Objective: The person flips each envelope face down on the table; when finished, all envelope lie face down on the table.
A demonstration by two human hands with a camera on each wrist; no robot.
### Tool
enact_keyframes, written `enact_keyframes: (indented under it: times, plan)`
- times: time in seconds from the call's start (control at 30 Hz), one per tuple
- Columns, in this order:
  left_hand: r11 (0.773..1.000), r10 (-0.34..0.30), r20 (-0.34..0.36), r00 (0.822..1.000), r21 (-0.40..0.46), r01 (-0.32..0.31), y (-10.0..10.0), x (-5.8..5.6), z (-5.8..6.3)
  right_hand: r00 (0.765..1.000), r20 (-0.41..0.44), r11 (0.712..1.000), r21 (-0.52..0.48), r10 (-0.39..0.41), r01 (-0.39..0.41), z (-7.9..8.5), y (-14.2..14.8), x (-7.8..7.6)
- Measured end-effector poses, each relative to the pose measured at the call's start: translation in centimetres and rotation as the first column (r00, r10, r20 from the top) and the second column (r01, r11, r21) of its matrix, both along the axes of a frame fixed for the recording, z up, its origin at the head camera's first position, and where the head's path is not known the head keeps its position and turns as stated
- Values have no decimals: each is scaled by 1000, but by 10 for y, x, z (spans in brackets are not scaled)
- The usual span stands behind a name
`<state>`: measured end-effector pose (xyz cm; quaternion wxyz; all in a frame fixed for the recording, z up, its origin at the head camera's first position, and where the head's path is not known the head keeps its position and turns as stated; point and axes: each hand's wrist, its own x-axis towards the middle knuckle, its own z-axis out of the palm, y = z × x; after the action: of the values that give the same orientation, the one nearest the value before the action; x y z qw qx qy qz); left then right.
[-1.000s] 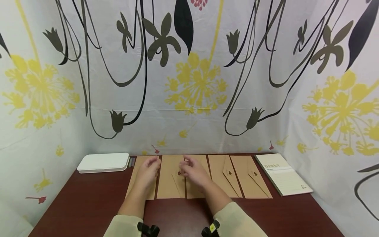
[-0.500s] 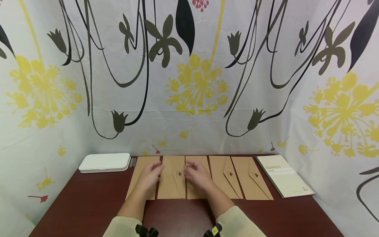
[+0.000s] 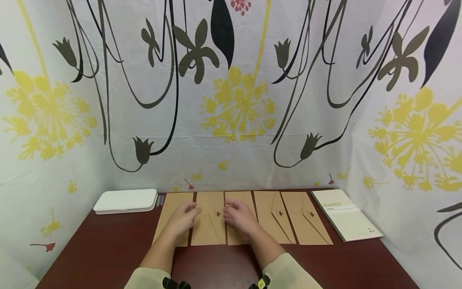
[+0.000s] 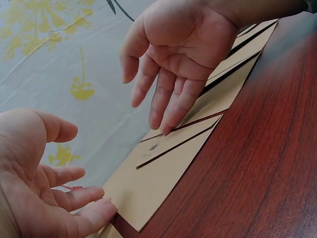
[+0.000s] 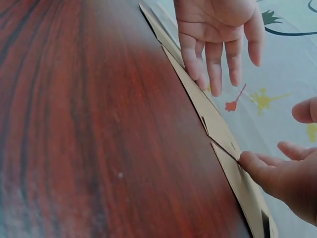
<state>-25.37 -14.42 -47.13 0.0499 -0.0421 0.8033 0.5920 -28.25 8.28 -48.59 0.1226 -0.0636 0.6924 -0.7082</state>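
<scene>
Several brown paper envelopes lie side by side in a row on the table. My left hand is over the leftmost envelope, with its fingertips near the left edge of the second envelope. At that second envelope's right edge, my right hand partly covers the middle envelope. Both palms face inward, the fingers loosely bent and holding nothing. In the left wrist view, the lowest fingers of the left hand reach down to the envelope's edge. The right wrist view has a fingertip of the right hand at the seam between two envelopes.
At the back left lies a white flat case, with small grey sticks beside it. A cream notebook marked "Gambit" is at the right end of the row. Patterned cloth stands behind the dark red table.
Both hands have drawn slightly back toward the person, and their fingers have loosened from a more curled pose. The envelopes stay in their row.
</scene>
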Motion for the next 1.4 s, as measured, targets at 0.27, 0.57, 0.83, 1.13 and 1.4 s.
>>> enact_keyframes:
  times: [0.27,0.57,0.83,1.13,1.4]
  plan:
    - [1000,-9,6,1000,-2,9,-2,2,0,999,-7,999,-9,-35,35,-4,2,-3]
    - [996,-59,-10,998,-61,59,2,2,-3,998,-48,999,18,-34,35,-4,4,-5]
    - [996,-82,-28,996,-48,80,11,2,-4,994,-110,992,122,4,9,1,-1,1]
    - [994,-81,-25,996,77,83,18,3,0,994,-80,997,14,77,-76,5,-5,3]
    - [966,-89,-10,996,245,88,24,5,5,989,-83,991,-40,124,-128,6,-8,5]
